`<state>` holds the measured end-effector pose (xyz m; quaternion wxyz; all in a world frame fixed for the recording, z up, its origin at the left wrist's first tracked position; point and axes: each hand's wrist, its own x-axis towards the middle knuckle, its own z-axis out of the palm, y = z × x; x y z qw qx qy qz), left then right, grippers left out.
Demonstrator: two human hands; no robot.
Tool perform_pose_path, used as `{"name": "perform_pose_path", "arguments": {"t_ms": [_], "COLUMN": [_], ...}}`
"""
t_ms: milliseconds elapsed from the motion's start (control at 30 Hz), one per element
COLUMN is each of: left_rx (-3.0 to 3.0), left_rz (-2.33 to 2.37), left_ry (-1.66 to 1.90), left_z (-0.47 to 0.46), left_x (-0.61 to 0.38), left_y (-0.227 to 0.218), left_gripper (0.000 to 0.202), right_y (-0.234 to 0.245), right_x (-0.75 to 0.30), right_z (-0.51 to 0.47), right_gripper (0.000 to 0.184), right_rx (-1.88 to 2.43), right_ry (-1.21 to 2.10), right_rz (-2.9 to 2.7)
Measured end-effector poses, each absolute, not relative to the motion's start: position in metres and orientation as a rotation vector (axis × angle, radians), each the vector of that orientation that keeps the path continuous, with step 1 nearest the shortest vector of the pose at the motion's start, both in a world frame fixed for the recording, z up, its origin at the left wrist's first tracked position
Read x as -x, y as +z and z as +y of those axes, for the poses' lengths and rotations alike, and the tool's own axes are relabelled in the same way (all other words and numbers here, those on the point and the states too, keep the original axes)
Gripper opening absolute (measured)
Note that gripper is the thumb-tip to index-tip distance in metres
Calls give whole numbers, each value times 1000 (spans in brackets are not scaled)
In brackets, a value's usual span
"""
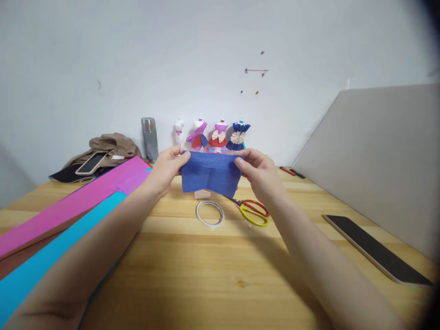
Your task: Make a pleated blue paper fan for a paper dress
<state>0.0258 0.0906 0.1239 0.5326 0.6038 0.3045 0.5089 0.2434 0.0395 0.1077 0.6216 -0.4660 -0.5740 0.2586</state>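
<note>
A rectangle of dark blue paper is stretched between my two hands above the wooden table. My left hand pinches its upper left corner between thumb and fingers. At the upper right corner, my right hand grips it the same way. Below the paper lies a roll of white tape. Scissors with one red and one yellow handle rest beside the tape, their blades partly hidden behind the paper. A small pale pink piece shows just under the paper's lower edge.
Several mini dress forms in paper outfits stand against the wall, near a grey flask. Pink sheets and a blue sheet lie left. A phone rests by brown cloth. A dark tablet-like slab lies right.
</note>
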Motion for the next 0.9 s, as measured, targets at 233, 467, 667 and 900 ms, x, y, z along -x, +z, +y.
{"name": "perform_pose_path", "arguments": {"t_ms": [233,467,667,900], "left_rx": [-1668,-1819,-1775,-1797], "left_rz": [695,681,741,733], "left_ry": [1109,847,946,959], "left_z": [84,75,76,76], "left_x": [-28,-34,-33,-34], "left_y": [122,118,122,118], "left_gripper": [20,13,14,14], "right_y": [110,108,112,109], "right_x": [-245,-239,-241,-232], "right_z": [37,33,28,27], "right_gripper": [31,30,27,19], "right_rx": [1231,1167,1083,1026], "right_ry": [770,965,1369,1316], "right_rz": [-1542,-1750,-1814,-1720]}}
